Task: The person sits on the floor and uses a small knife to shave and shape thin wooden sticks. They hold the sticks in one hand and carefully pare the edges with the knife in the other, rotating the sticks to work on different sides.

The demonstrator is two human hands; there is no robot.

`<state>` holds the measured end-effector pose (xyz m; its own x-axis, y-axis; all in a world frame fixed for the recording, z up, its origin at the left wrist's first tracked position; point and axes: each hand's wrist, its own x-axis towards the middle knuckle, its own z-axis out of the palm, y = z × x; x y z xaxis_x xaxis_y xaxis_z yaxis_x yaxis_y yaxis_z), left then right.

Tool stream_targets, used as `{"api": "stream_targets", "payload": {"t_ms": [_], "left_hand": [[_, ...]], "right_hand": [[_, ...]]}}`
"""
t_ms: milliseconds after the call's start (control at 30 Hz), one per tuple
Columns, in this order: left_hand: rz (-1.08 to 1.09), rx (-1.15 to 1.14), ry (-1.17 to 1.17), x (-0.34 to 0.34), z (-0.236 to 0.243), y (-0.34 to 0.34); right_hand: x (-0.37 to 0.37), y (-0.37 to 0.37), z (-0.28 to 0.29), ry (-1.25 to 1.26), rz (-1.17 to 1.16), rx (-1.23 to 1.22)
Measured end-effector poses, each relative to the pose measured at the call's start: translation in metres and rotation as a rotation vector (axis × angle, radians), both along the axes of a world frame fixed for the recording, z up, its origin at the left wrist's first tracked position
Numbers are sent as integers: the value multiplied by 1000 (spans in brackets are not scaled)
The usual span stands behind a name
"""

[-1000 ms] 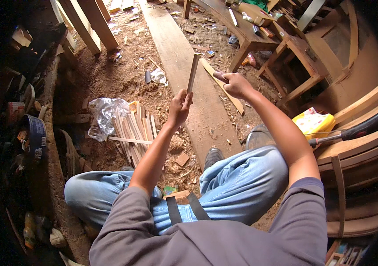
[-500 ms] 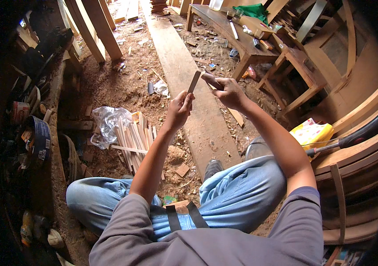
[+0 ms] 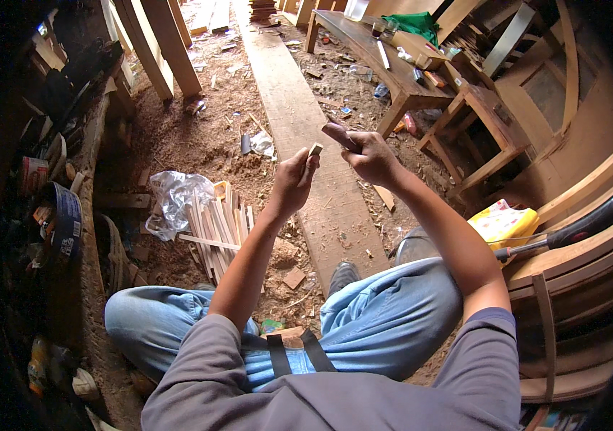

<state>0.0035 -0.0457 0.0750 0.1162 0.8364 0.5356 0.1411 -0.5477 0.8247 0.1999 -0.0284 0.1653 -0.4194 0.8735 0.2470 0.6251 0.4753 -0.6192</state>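
I have the wooden piece [image 3: 316,149] in my left hand [image 3: 295,179], fingers wrapped around it, only its pale end jutting above the grip. My right hand [image 3: 374,158] is clamped on a dark brownish object [image 3: 338,134] whose kind I can't make out from here; its far end points up and left of that grip, apart from the wooden piece but near it. Below both grips runs the long plank [image 3: 338,215]. Left of the left grip and lower, I see thin wood strips [image 3: 221,221] beside crumpled clear plastic [image 3: 171,202]. Beyond the right grip stands a wooden table [image 3: 400,80].
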Motion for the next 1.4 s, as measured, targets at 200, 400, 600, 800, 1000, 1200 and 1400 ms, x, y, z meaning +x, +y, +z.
{"api": "stream_targets", "payload": {"t_ms": [200, 400, 600, 800, 1000, 1200, 1400], "left_hand": [[73, -16, 87, -2, 5, -2], [123, -33, 73, 0, 4, -3], [157, -72, 39, -5, 0, 5], [155, -88, 85, -7, 3, 3], [145, -140, 152, -5, 12, -4], [165, -161, 219, -3, 14, -9], [163, -218, 165, -2, 15, -9]], "right_hand": [[-14, -11, 2, -102, 73, 96], [-25, -15, 1, -171, 30, 199], [-30, -23, 7, -226, -34, 202], [-35, -26, 8, -242, -73, 223], [-33, -25, 5, -273, -100, 192], [-33, -25, 4, -278, -103, 184], [-33, -27, 7, -266, -108, 178]]}}
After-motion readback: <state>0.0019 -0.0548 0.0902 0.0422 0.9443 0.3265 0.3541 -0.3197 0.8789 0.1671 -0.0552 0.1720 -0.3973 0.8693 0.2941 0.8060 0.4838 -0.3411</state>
